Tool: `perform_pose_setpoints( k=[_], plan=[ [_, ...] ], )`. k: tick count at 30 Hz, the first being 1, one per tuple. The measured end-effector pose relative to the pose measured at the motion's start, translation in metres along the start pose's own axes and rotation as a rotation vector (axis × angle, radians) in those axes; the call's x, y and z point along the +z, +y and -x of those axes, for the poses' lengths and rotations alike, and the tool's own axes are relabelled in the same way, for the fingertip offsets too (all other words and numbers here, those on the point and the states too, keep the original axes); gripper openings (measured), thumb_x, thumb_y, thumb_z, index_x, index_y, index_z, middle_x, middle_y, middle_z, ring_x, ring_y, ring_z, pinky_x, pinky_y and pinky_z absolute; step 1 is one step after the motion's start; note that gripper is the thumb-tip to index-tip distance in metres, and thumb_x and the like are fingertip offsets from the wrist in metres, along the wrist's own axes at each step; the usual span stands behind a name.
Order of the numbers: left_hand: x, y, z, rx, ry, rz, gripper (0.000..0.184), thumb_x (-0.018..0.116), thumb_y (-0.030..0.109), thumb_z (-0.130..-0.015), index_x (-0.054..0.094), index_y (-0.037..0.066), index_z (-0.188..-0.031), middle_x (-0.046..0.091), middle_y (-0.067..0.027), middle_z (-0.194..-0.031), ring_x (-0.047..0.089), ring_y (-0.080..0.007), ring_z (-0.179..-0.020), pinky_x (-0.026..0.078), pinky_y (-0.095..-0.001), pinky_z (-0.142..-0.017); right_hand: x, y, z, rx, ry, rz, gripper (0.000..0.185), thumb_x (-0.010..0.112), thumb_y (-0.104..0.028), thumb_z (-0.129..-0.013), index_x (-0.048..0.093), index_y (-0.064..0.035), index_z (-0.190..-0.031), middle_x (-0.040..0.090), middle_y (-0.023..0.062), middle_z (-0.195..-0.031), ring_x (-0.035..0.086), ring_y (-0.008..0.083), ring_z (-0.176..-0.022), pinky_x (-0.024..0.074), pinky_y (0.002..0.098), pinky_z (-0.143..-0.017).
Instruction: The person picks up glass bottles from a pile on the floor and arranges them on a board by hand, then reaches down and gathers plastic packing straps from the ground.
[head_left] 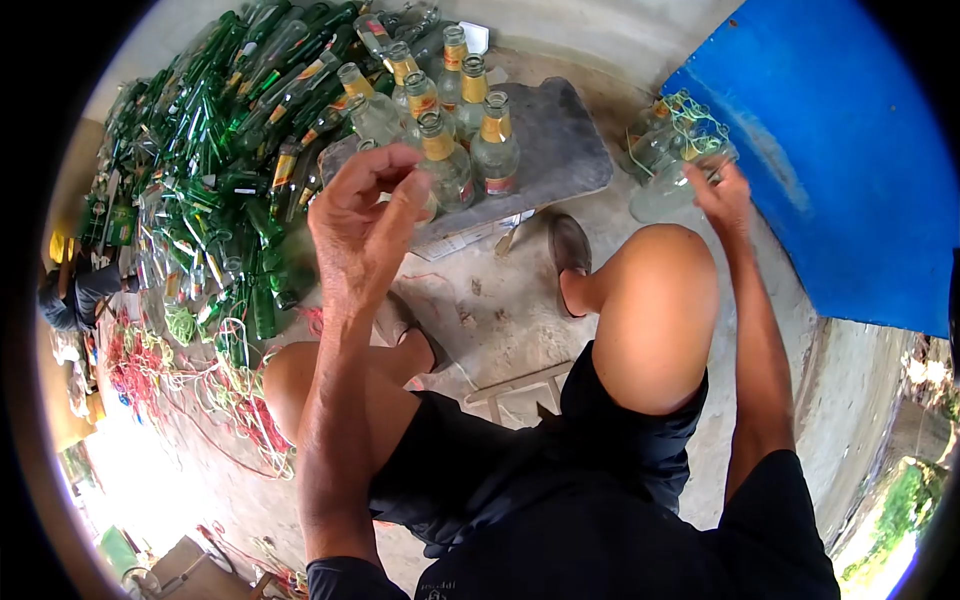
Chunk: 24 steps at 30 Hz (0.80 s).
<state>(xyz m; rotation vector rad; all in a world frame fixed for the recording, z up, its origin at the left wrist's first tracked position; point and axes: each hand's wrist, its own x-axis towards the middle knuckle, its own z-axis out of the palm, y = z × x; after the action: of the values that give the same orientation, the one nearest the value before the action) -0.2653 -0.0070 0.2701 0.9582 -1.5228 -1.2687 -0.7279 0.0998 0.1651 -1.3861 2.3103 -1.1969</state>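
My left hand (362, 215) is raised in front of the clear glass bottles, its fingers loosely curled and the thumb apart from them, with nothing visible between. Several of these bottles, one of them a clear bottle (495, 150) with a gold neck label, stand upright on a dark slab (560, 130). At the right, my right hand (724, 195) is bent with its fingers drawn together, slightly blurred. Its fingertips overlap a clear glass bottle (660, 198) near the floor; what they grip, if anything, I cannot make out. Tangled yellow-green string (695, 122) lies over the glass just beyond.
A large heap of green bottles (220, 130) fills the back left. Tangled red and pale string (230, 395) lies on the floor at left. A blue panel (810, 150) stands at right. My knees flank a wooden frame (515, 385). Part of another person (80, 295) shows far left.
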Motion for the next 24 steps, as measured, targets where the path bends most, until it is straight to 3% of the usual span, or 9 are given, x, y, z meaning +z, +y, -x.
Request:
perform_pose_setpoints(
  k=[5, 11, 14, 15, 18, 24],
  plan=[
    [0.0, 0.002, 0.0, -0.006, 0.122, -0.079, 0.024, 0.074, 0.012, -0.098, 0.073, -0.002, -0.118, 0.073, -0.0058, -0.097, 0.068, -0.011, -0.081, 0.061, -0.0282, -0.071, 0.058, 0.089, 0.028, 0.243, -0.003, 0.025, 0.039, 0.086, -0.036, -0.082, 0.074, -0.0045, -0.101, 0.075, 0.0119, -0.08, 0.069, 0.0206, -0.057, 0.0546, 0.0354, -0.063],
    [-0.011, 0.005, -0.005, -0.022, 0.263, -0.124, 0.024, 0.074, 0.016, -0.098, 0.075, -0.001, -0.114, 0.073, -0.0053, -0.089, 0.068, -0.0099, -0.077, 0.059, -0.0266, -0.068, 0.102, 0.129, 0.056, 0.429, -0.009, 0.003, 0.04, 0.086, -0.036, -0.079, 0.074, -0.0064, -0.104, 0.075, 0.0127, -0.077, 0.072, 0.0228, -0.061, 0.0557, 0.0417, -0.066],
    [-0.012, 0.007, -0.005, -0.049, 0.282, -0.166, 0.026, 0.074, 0.018, -0.098, 0.074, -0.002, -0.115, 0.073, -0.0044, -0.091, 0.068, -0.009, -0.077, 0.058, -0.0254, -0.068, 0.133, 0.195, 0.059, 0.274, 0.089, 0.023, 0.042, 0.086, -0.036, -0.078, 0.073, -0.0066, -0.105, 0.075, 0.0108, -0.074, 0.073, 0.023, -0.063, 0.056, 0.0409, -0.068],
    [-0.012, 0.007, -0.005, -0.054, 0.284, -0.173, 0.026, 0.074, 0.018, -0.098, 0.074, -0.002, -0.115, 0.073, -0.0042, -0.092, 0.068, -0.0089, -0.077, 0.058, -0.0253, -0.068, 0.131, 0.186, 0.059, 0.383, 0.021, -0.019, 0.047, 0.086, -0.038, -0.076, 0.073, -0.007, -0.109, 0.075, 0.0118, -0.076, 0.074, 0.0261, -0.067, 0.0565, 0.0408, -0.071],
    [-0.01, 0.007, -0.004, -0.074, 0.282, -0.199, 0.026, 0.073, 0.018, -0.098, 0.074, -0.001, -0.115, 0.073, -0.0035, -0.095, 0.068, -0.0086, -0.079, 0.058, -0.0251, -0.068, 0.139, 0.179, 0.06, 0.403, 0.053, -0.136, 0.052, 0.086, -0.04, -0.075, 0.073, -0.007, -0.113, 0.075, 0.0133, -0.076, 0.074, 0.0294, -0.071, 0.0569, 0.0409, -0.073],
    [-0.011, 0.002, -0.005, -0.059, 0.273, -0.206, 0.025, 0.073, 0.018, -0.099, 0.073, -0.001, -0.116, 0.073, -0.0035, -0.095, 0.067, -0.0088, -0.08, 0.059, -0.0256, -0.068, 0.15, 0.19, 0.055, 0.366, 0.041, 0.07, 0.06, 0.084, -0.048, -0.073, 0.073, -0.0105, -0.117, 0.078, 0.0161, -0.099, 0.073, 0.0374, -0.097, 0.0561, 0.0469, -0.087]
  ],
)
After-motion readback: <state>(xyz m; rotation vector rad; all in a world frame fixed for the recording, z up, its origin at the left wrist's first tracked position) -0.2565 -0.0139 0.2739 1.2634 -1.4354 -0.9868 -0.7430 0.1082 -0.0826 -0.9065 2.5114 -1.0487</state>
